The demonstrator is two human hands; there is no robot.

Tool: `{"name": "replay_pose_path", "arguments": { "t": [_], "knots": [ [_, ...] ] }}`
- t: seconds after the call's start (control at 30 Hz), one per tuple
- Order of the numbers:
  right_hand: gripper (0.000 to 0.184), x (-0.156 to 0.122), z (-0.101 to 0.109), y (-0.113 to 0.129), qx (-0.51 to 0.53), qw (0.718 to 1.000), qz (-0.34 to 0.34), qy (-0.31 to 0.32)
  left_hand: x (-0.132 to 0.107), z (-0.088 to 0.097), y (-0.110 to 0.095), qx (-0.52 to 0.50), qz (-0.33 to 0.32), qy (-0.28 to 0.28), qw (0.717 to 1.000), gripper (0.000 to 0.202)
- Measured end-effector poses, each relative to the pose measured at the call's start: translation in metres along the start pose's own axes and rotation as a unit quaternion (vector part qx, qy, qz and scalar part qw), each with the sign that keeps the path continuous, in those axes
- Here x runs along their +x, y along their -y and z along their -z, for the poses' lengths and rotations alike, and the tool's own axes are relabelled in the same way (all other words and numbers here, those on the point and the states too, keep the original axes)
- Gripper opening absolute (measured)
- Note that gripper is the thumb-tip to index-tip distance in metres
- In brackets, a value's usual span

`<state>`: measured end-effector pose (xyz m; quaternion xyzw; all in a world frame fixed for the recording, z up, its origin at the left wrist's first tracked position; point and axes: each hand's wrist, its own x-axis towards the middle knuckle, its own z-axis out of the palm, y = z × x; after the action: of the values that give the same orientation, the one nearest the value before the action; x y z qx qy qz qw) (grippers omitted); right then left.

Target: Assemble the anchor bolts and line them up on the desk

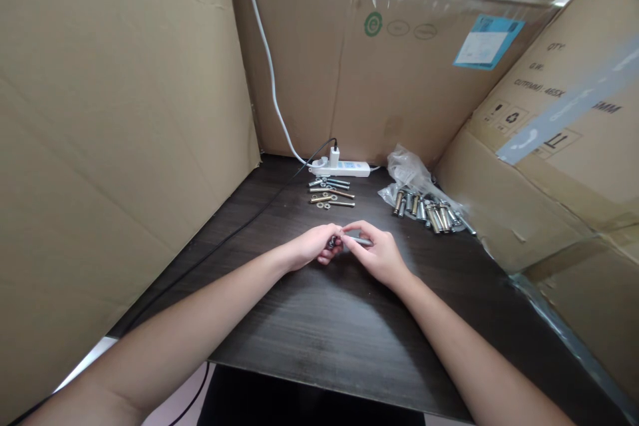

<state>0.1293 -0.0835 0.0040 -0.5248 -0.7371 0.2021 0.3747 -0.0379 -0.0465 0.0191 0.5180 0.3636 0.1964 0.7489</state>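
My left hand and my right hand meet over the middle of the dark table. The right fingers and thumb close on a silver expansion bolt, which lies roughly level and points left. At its left end my left fingers are curled around a small dark metal piece, perhaps a nut, mostly hidden by the fingers. Beyond the hands lie loose parts: silver bolts, brass-coloured sleeves, and several nuts and washers.
A white power strip with a plugged-in charger sits at the back; its black cable crosses the table's left side. To the right, a clear plastic bag spills several expansion bolts. Cardboard walls enclose the back and sides.
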Motion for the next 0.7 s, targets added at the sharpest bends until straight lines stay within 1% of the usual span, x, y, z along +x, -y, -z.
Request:
{"name": "replay_pose_path", "arguments": {
  "t": [0.13, 0.3, 0.4, 0.5, 0.7],
  "knots": [
    [0.027, -0.0002, 0.0005, -0.0014, 0.021, 1.0, -0.012, -0.001, 0.0013, 0.0018, 0.0005, 0.024, 0.005, 0.0, 1.0, 0.021],
    [0.026, -0.0002, -0.0001, -0.0034, 0.042, 0.999, -0.007, 0.006, -0.0014, 0.0001, -0.0018, 0.045, -0.011, 0.018, 0.999, 0.024],
    [0.025, 0.0005, 0.0003, -0.0028, 0.076, 0.997, -0.006, 0.013, -0.0037, -0.0027, -0.0034, 0.063, -0.023, 0.003, 0.998, 0.026],
    [0.024, 0.0009, 0.0011, -0.0021, 0.092, 0.996, -0.009, 0.019, -0.0056, -0.0045, -0.0042, 0.084, -0.039, 0.002, 0.996, 0.027],
    [0.022, 0.001, 0.0025, -0.0019, 0.071, 0.997, -0.011, 0.038, -0.0046, -0.0038, -0.0025, 0.123, -0.048, -0.022, 0.991, 0.025]
  ]
}}
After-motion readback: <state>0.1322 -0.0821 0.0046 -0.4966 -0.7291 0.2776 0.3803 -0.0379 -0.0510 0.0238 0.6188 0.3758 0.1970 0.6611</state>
